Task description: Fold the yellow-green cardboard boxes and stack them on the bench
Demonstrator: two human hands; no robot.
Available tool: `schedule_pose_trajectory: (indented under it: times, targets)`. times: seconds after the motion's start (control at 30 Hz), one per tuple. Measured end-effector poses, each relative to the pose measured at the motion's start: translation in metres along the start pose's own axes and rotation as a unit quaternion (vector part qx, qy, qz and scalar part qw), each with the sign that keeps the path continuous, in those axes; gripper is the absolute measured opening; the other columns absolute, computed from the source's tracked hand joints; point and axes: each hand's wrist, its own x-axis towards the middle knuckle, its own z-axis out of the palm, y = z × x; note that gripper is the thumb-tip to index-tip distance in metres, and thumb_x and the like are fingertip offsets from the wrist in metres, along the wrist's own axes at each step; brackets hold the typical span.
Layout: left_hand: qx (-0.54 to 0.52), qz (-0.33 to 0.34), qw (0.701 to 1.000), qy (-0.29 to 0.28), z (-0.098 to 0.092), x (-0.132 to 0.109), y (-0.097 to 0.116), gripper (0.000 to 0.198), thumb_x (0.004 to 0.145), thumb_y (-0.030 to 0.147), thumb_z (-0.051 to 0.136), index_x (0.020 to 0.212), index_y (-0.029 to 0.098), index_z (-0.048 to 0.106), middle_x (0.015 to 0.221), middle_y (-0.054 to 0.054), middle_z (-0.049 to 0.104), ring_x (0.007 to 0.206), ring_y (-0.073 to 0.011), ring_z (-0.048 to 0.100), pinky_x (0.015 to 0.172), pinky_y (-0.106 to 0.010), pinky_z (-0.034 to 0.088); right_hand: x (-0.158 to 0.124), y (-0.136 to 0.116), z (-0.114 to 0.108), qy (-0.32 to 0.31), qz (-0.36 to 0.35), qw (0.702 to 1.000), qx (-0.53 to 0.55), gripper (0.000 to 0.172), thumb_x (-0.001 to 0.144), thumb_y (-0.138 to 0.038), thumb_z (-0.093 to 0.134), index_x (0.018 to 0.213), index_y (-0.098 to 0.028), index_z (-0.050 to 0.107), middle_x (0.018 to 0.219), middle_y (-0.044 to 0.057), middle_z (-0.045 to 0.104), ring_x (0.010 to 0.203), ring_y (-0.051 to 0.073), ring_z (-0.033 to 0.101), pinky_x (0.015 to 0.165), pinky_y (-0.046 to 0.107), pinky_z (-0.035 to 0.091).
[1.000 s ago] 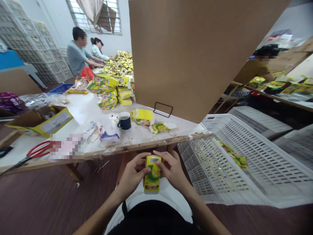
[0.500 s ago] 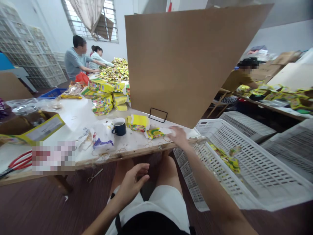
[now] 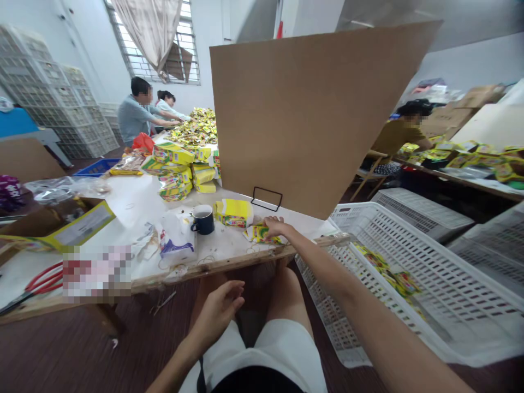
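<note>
My right hand (image 3: 275,227) reaches over the front of the table, its fingers bent down around a small yellow-and-green packet (image 3: 254,234) lying flat near the edge. My left hand (image 3: 223,307) hovers over my lap, fingers loosely curved, with nothing in it. Just behind the packet lies a bundle of yellow packets (image 3: 234,212). Left of that stands a dark blue mug (image 3: 203,219) with a white inside. The right fingertips are partly hidden against the packet.
A tall cardboard sheet (image 3: 311,120) stands behind a black wire frame (image 3: 267,198). White crates (image 3: 434,273) on the right hold yellow packets. Tissue pack (image 3: 177,240), red-handled scissors (image 3: 45,278) and an open carton (image 3: 84,224) lie leftward. Co-workers (image 3: 141,112) sit farther back.
My right hand has moved left from the table's right end onto the small yellow packet. My left hand stays over my lap, its fingers drawn slightly closer together. The view has tilted slightly upward.
</note>
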Motion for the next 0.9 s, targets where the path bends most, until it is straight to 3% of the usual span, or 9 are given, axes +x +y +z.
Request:
schedule_pose_trajectory:
  times: [0.13, 0.33, 0.43, 0.53, 0.67, 0.8, 0.9]
  targets:
    - [0.002, 0.001, 1.0, -0.016, 0.003, 0.001, -0.002, 0.028, 0.083, 0.027, 0.06, 0.11, 0.019, 0.062, 0.108, -0.009, 0.068, 0.102, -0.0226, 0.063, 0.093, -0.037, 0.05, 0.0, 0.006, 0.0, -0.047, 0.015, 0.999, -0.022, 0.023, 0.091, -0.033, 0.057, 0.103, -0.013, 0.061, 0.104, 0.006, 0.062, 0.091, 0.018, 0.061, 0.083, 0.039, 0.05]
    - [0.033, 0.014, 0.999, 0.021, -0.007, 0.004, -0.003, 0.029, 0.083, 0.027, 0.06, 0.111, 0.02, 0.062, 0.105, -0.008, 0.069, 0.099, -0.0228, 0.064, 0.092, -0.037, 0.05, 0.005, 0.007, 0.004, -0.079, -0.027, 0.995, -0.058, 0.017, 0.085, -0.027, 0.065, 0.093, -0.013, 0.063, 0.108, 0.006, 0.061, 0.104, 0.022, 0.056, 0.094, 0.046, 0.042]
    - [0.027, 0.015, 0.999, 0.012, -0.006, 0.005, -0.002, 0.028, 0.082, 0.028, 0.06, 0.109, 0.02, 0.063, 0.106, -0.008, 0.069, 0.099, -0.0229, 0.064, 0.091, -0.036, 0.05, 0.012, 0.004, 0.004, -0.101, -0.039, 0.991, -0.074, 0.016, 0.082, -0.026, 0.069, 0.09, -0.014, 0.064, 0.101, 0.006, 0.064, 0.099, 0.022, 0.059, 0.092, 0.046, 0.044]
    - [0.03, 0.015, 0.999, -0.011, -0.006, 0.005, -0.001, 0.029, 0.083, 0.026, 0.059, 0.111, 0.02, 0.062, 0.107, -0.009, 0.068, 0.1, -0.0224, 0.064, 0.09, -0.035, 0.05, 0.009, 0.001, 0.004, -0.103, -0.053, 0.988, -0.097, 0.021, 0.088, -0.03, 0.063, 0.101, -0.014, 0.062, 0.104, 0.006, 0.063, 0.095, 0.021, 0.061, 0.086, 0.043, 0.049]
    - [0.062, 0.028, 0.998, 0.012, -0.016, 0.008, 0.0, 0.03, 0.084, 0.027, 0.057, 0.113, 0.02, 0.061, 0.101, -0.009, 0.069, 0.095, -0.0225, 0.064, 0.087, -0.036, 0.05, -0.014, -0.003, 0.006, -0.072, -0.097, 0.985, -0.122, 0.029, 0.091, -0.033, 0.057, 0.115, -0.015, 0.057, 0.113, 0.007, 0.06, 0.099, 0.021, 0.06, 0.086, 0.043, 0.049]
    - [0.134, 0.065, 0.986, 0.073, -0.027, 0.026, 0.017, 0.037, 0.084, 0.028, 0.056, 0.12, 0.018, 0.056, 0.112, -0.012, 0.065, 0.105, -0.0263, 0.06, 0.095, -0.043, 0.044, -0.04, -0.026, 0.001, -0.052, -0.161, 0.976, -0.136, 0.014, 0.09, -0.014, 0.053, 0.099, -0.011, 0.063, 0.101, 0.011, 0.066, 0.098, 0.024, 0.06, 0.091, 0.045, 0.041]
    - [0.175, 0.121, 0.968, 0.134, -0.029, 0.051, 0.043, 0.044, 0.076, 0.024, 0.064, 0.119, 0.018, 0.058, 0.124, -0.015, 0.059, 0.12, -0.0318, 0.049, 0.105, -0.048, 0.031, -0.055, -0.062, -0.014, -0.034, -0.223, 0.965, -0.133, 0.017, 0.085, -0.006, 0.051, 0.09, -0.012, 0.065, 0.094, 0.014, 0.068, 0.099, 0.025, 0.058, 0.097, 0.044, 0.032]
